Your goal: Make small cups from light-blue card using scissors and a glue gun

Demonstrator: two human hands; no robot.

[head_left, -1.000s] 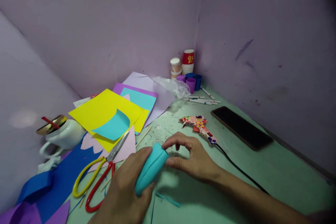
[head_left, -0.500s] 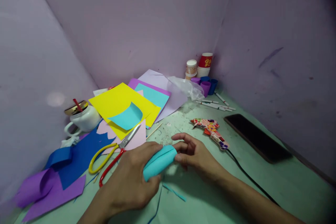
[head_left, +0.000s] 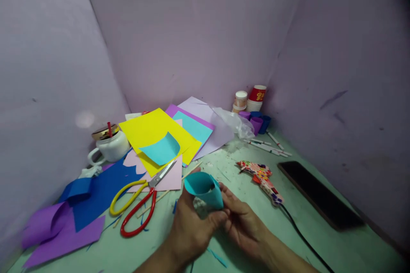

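A turquoise sheet of craft paper or foam curled into a short tube (head_left: 209,196) is upright between my hands, its open end facing up toward me. My left hand (head_left: 195,226) closes round its left and near side, the thumb pressed along the lower front. On the right side, my right hand (head_left: 241,219) grips the tube's edge with thumb and fingers; some fingertips are hidden behind it. Below the hands lies a thin turquoise strip (head_left: 218,258). Scissors (head_left: 150,187) with one yellow and one red handle rest just left of my left hand.
Yellow sheets (head_left: 153,128) and other coloured sheets pile up at the back. Blue (head_left: 99,200) and purple sheets (head_left: 67,239) lie left, near a white mug (head_left: 115,147). On the right are a patterned glue gun (head_left: 261,179) with a black cord and a phone (head_left: 320,194); small cups (head_left: 256,124) stand behind.
The turquoise roll has turned from lying slanted to upright with its opening showing. My right hand has moved in from beside its end to grip its side. The view has tilted up.
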